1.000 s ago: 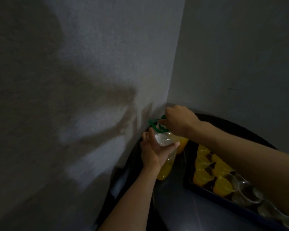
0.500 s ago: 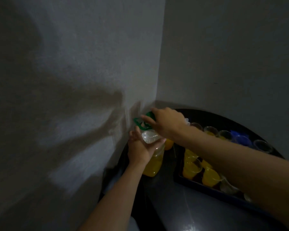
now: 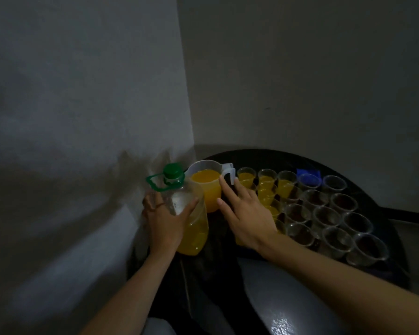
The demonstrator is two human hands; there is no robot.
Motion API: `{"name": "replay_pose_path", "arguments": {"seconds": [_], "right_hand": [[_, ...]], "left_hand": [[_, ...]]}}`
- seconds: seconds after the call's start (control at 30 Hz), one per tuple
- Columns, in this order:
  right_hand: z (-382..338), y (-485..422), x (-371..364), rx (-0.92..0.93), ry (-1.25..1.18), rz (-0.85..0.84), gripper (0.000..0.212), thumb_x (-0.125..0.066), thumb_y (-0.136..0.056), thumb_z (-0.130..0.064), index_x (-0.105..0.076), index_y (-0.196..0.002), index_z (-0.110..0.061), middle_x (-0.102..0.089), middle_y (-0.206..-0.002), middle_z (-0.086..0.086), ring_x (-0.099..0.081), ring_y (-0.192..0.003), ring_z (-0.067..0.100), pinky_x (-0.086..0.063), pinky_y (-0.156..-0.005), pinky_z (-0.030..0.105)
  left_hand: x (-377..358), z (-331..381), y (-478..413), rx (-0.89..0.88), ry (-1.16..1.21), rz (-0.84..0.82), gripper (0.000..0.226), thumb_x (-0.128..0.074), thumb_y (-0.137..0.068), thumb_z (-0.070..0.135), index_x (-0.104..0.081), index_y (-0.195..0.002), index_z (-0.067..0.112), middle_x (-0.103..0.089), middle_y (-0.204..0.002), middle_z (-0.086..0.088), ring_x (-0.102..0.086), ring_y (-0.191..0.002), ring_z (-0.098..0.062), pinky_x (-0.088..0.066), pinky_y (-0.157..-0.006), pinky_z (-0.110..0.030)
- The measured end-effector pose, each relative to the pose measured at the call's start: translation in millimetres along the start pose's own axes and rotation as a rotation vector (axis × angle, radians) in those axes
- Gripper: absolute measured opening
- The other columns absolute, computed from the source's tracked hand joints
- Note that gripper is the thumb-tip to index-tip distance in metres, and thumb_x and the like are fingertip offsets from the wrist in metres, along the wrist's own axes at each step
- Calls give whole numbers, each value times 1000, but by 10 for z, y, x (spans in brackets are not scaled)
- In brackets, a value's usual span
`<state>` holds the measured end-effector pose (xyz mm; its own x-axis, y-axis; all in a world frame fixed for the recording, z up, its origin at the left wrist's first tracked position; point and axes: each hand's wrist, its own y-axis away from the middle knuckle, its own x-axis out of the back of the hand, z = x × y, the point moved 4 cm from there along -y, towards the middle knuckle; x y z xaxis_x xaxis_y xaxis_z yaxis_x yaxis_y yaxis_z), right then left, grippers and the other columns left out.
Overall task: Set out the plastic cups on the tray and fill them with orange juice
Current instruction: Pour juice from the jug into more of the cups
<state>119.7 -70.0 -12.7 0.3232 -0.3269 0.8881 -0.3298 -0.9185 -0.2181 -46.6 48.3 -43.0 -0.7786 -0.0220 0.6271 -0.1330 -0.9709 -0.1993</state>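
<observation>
A large clear juice bottle (image 3: 194, 228) with a green cap (image 3: 172, 170) and green handle stands at the table's left, about half full of orange juice. My left hand (image 3: 165, 218) grips its upper body. Behind it is a clear jug (image 3: 207, 187) full of orange juice, with a white handle. My right hand (image 3: 246, 213) hovers open, fingers stretched toward the jug's handle, holding nothing. On the dark tray (image 3: 387, 269) stand several plastic cups: those at the left (image 3: 266, 180) hold juice, those at the right (image 3: 334, 240) are empty.
The round black table (image 3: 288, 298) sits in a corner, with grey walls close on the left and behind. A blue object (image 3: 309, 172) lies behind the cups at the tray's far side. The room is dim.
My right hand has come off the bottle's green cap and moved right toward the jug. The view has swung right and down, showing the jug and more cups.
</observation>
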Motion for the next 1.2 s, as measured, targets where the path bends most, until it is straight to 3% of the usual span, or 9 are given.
{"name": "replay_pose_path", "arguments": {"seconds": [0.1, 0.2, 0.3, 0.37, 0.43, 0.5, 0.63, 0.97, 1.2], "right_hand": [[144, 21, 57, -35, -22, 1, 62, -15, -98, -66, 11, -152, -51, -1, -167, -2, -14, -151, 23, -48, -102, 40], [253, 11, 76, -62, -51, 1, 61, -18, -100, -62, 8, -154, -48, -1, -167, 0, -8, -152, 23, -31, -115, 43], [398, -76, 41, -71, -21, -8, 60, -19, -102, -60, 5, -155, -46, -2, -167, 0, -6, -153, 24, -20, -119, 44], [518, -191, -4, -85, -8, -18, 60, -19, -102, -60, 3, -155, -45, -3, -167, 1, -7, -152, 24, -20, -119, 45], [616, -332, -64, -91, 31, -40, 60, -17, -102, -60, 2, -156, -43, -4, -167, 3, -7, -153, 26, -20, -119, 46], [684, -503, -119, -82, 84, -79, 62, -17, -102, -61, 3, -156, -41, -3, -167, 4, -5, -153, 26, -19, -121, 47], [755, -864, -165, -54, 94, -68, 61, -19, -102, -60, 1, -157, -39, -5, -166, 6, -5, -153, 27, -19, -119, 49], [1004, -1760, -473, -211, -227, -117, 55, -40, -102, -50, -42, -143, -14, -51, -138, 14, -54, -120, 27, -49, -97, 43], [1095, -1970, -668, -213, -399, -70, 45, -41, -104, -44, -66, -107, -7, -68, -98, 9, -64, -85, 18, -48, -67, 24]], "left_hand": [[-6, 11, 176, 7, -8, 137, 115, -62, -68, 86, -35, -151, 11, -29, -156, -10, -34, -141, -34, -32, -113, -53], [-16, 110, 529, -143, 103, 308, 84, -62, -77, 67, -48, -133, 5, -41, -136, -16, -46, -122, -36, -35, -102, -40], [-261, 215, 871, -384, 138, 161, 53, -55, -91, 48, -54, -122, 4, -48, -127, -15, -52, -116, -33, -45, -100, -45], [-505, 256, 963, -431, 190, -6, 43, -51, -96, 46, -50, -129, 18, -46, -133, -3, -50, -122, -19, -45, -103, -37], [-717, 319, 953, -344, 269, -144, 52, -43, -99, 54, -42, -144, 27, -36, -146, 15, -43, -134, -8, -42, -110, -30], [-915, 361, 882, -185, 353, -239, 71, -36, -97, 66, -27, -158, 32, -19, -158, 28, -31, -147, -9, -38, -118, -37], [-1171, 384, 658, 43, 365, -309, 67, -36, -106, 51, -12, -163, 27, -7, -170, 10, -3, -153, -2, -11, -126, -33], [-1477, 326, 292, 279, 505, -238, 74, -41, -108, 38, 5, -162, 17, 4, -171, 1, 0, -156, -15, -4, -128, -40], [-1620, 295, 109, 284, 508, -186, 82, -49, -105, 32, 9, -162, 16, 8, -171, 1, 3, -156, -13, -1, -126, -33]]}}
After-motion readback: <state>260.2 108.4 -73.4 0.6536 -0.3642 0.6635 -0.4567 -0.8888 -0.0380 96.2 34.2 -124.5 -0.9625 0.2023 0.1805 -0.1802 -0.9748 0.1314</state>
